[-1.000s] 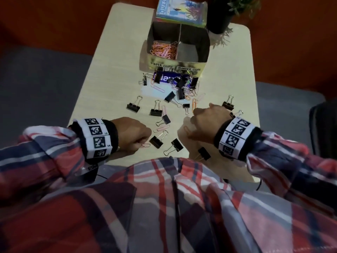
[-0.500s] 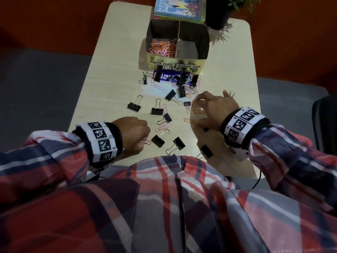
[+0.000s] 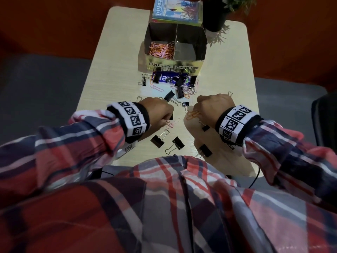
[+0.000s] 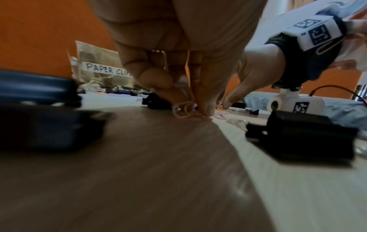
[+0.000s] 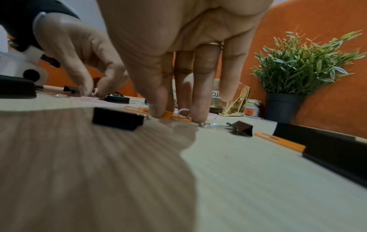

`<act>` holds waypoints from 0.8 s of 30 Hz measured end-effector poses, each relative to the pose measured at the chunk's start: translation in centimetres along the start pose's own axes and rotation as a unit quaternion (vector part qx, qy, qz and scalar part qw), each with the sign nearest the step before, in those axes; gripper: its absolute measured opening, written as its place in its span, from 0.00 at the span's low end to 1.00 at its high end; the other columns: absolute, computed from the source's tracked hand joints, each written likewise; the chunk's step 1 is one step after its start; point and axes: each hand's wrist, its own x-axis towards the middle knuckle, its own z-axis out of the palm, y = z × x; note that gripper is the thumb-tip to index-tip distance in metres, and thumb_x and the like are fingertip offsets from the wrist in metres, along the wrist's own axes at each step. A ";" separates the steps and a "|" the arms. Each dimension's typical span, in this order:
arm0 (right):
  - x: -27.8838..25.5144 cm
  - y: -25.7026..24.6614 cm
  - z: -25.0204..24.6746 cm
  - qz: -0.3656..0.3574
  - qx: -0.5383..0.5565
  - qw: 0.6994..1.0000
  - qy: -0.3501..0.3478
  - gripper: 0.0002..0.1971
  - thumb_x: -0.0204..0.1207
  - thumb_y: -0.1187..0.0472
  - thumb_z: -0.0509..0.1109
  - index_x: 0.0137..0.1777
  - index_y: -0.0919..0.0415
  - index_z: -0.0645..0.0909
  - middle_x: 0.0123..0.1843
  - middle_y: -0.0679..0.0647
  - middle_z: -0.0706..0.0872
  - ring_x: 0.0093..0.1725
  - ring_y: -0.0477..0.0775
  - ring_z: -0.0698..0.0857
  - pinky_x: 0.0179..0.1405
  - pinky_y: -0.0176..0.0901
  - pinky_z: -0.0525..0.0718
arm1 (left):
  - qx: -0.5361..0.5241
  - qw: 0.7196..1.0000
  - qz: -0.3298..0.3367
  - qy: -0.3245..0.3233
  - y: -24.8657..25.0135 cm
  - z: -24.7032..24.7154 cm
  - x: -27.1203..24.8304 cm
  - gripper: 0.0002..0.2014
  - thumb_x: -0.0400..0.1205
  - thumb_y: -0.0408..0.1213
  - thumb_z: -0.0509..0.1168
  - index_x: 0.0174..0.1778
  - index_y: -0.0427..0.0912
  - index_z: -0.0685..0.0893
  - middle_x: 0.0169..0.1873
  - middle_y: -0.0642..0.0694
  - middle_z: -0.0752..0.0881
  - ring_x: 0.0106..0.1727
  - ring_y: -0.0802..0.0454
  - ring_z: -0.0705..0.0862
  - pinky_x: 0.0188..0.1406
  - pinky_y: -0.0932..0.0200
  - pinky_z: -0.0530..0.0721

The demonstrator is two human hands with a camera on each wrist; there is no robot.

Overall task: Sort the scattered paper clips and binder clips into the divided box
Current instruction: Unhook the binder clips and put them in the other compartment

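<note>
The gold divided box (image 3: 175,62) stands at the table's far middle; its left cell, marked PAPER CLIPS, holds pink and orange paper clips (image 3: 160,50), and the right cell, marked BINDER CLIPS, shows a bare floor. My left hand (image 3: 166,121) (image 4: 190,108) pinches a pink paper clip (image 4: 183,109) against the tabletop. Beside it, my right hand (image 3: 193,111) (image 5: 174,115) has thumb and fingertips closed on orange paper clips (image 5: 168,115) (image 3: 193,114). Black binder clips (image 3: 157,140) (image 3: 178,143) (image 3: 205,150) lie near my body. A mixed pile of clips (image 3: 180,83) lies before the box.
A book (image 3: 177,10) lies behind the box and a potted plant (image 3: 217,13) (image 5: 298,66) stands at the far right corner. A blue packet (image 3: 167,78) sits under the pile. More binder clips (image 5: 118,118) (image 4: 301,133) lie close to both wrists. The table (image 3: 113,70) is small, its edges near.
My left hand has moved forward and to the right, from the near edge to the pink clips at mid-table. My right hand shifted slightly forward and now sits over the orange clips.
</note>
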 end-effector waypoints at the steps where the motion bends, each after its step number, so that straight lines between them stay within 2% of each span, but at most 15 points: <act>1: -0.1 0.0 -0.1 -0.001 0.000 1.000 0.000 0.12 0.81 0.56 0.61 0.60 0.49 0.82 0.51 0.48 0.80 0.52 0.59 0.85 0.41 0.43 0.74 | -0.019 1.000 0.008 0.016 0.0 0.0 0.2 0.04 0.79 0.40 0.66 0.43 0.48 0.77 0.39 0.54 0.78 0.43 0.50 0.78 0.36 0.59 0.70; 4: -0.2 0.0 -0.3 -0.003 -0.001 1.000 -0.002 0.12 0.81 0.56 0.61 0.60 0.49 0.82 0.51 0.48 0.79 0.52 0.59 0.84 0.41 0.43 0.73 | -0.086 0.994 0.019 0.072 -0.3 0.0 0.6 0.12 0.81 0.39 0.65 0.60 0.48 0.80 0.47 0.52 0.78 0.47 0.50 0.79 0.43 0.59 0.73; 6: -0.3 -0.2 -0.4 -0.002 0.007 1.000 -0.009 0.13 0.81 0.55 0.62 0.62 0.48 0.82 0.52 0.48 0.79 0.51 0.59 0.84 0.41 0.43 0.74 | -0.054 0.995 0.041 0.070 -0.4 -0.1 0.9 0.16 0.82 0.37 0.62 0.66 0.50 0.79 0.54 0.47 0.77 0.49 0.47 0.80 0.44 0.56 0.77; 8: -0.2 -0.4 -0.4 -0.002 0.013 1.000 -0.013 0.13 0.80 0.54 0.62 0.62 0.48 0.82 0.52 0.49 0.79 0.52 0.60 0.84 0.41 0.44 0.74 | 0.010 0.998 0.056 0.036 -0.4 -0.2 1.5 0.13 0.81 0.36 0.63 0.61 0.51 0.83 0.56 0.45 0.75 0.49 0.43 0.82 0.41 0.55 0.79; 11: -0.3 -0.5 -0.4 0.002 0.017 1.000 -0.006 0.12 0.82 0.54 0.60 0.61 0.49 0.82 0.48 0.49 0.76 0.51 0.60 0.84 0.39 0.44 0.74 | 0.064 0.996 0.068 0.008 -0.1 -0.9 2.1 0.08 0.79 0.33 0.65 0.50 0.48 0.85 0.54 0.46 0.75 0.46 0.41 0.83 0.40 0.53 0.80; 14: -0.4 -0.5 -0.3 -0.003 0.021 1.000 0.001 0.12 0.81 0.54 0.60 0.60 0.49 0.82 0.48 0.49 0.77 0.51 0.60 0.84 0.40 0.44 0.76 | 0.094 0.993 0.072 -0.017 -0.3 -1.6 2.3 0.06 0.80 0.35 0.63 0.50 0.45 0.83 0.54 0.46 0.77 0.48 0.43 0.82 0.43 0.52 0.80; 19: -0.2 -0.3 -0.1 0.001 0.034 0.999 0.009 0.13 0.81 0.55 0.59 0.60 0.47 0.83 0.51 0.48 0.79 0.51 0.59 0.84 0.41 0.44 0.75 | 0.073 0.996 0.053 -0.015 -2.6 -1.7 1.4 0.06 0.78 0.36 0.64 0.50 0.46 0.81 0.49 0.50 0.79 0.50 0.47 0.80 0.41 0.59 0.70; 24: -0.1 -0.3 0.0 0.004 0.037 0.999 0.005 0.14 0.81 0.55 0.60 0.61 0.46 0.82 0.52 0.48 0.79 0.52 0.59 0.84 0.42 0.44 0.75 | 0.068 0.996 0.050 -0.010 -4.7 -1.1 -0.8 0.09 0.77 0.35 0.64 0.52 0.47 0.83 0.50 0.48 0.79 0.49 0.46 0.81 0.41 0.58 0.74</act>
